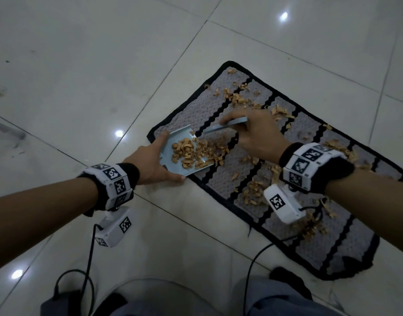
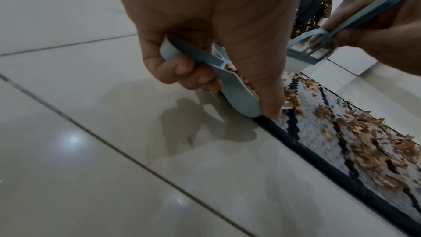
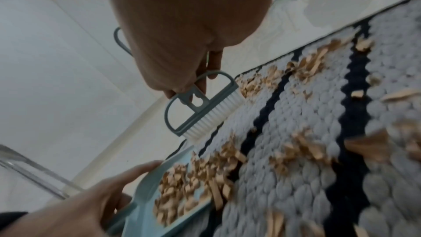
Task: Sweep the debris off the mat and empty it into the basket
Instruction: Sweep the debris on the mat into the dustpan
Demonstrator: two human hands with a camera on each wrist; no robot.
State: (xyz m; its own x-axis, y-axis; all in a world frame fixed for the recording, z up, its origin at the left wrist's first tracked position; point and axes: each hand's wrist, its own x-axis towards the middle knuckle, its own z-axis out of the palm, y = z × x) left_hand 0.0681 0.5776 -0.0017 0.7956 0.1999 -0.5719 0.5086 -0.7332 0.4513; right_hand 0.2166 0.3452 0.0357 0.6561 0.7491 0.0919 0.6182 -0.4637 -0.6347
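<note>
A grey mat (image 1: 221,106) with black stripes and a black border lies on the tiled floor, strewn with tan wood shavings (image 1: 253,192). My left hand (image 1: 150,160) grips a light blue dustpan (image 1: 170,166) by its back, its lip resting on the mat's near edge, with a heap of shavings (image 1: 189,153) in it. In the left wrist view my fingers (image 2: 182,71) curl round the dustpan (image 2: 237,104). My right hand (image 1: 253,133) holds a small blue brush (image 3: 200,109) with white bristles, lifted just above the mat (image 3: 296,114) beyond the dustpan (image 3: 145,221).
Glossy white floor tiles (image 1: 82,76) surround the mat. Cables (image 1: 88,258) trail from the wrist cameras toward my knees (image 1: 150,299). A clear plastic edge (image 3: 29,165) shows at the lower left of the right wrist view. No basket is in view.
</note>
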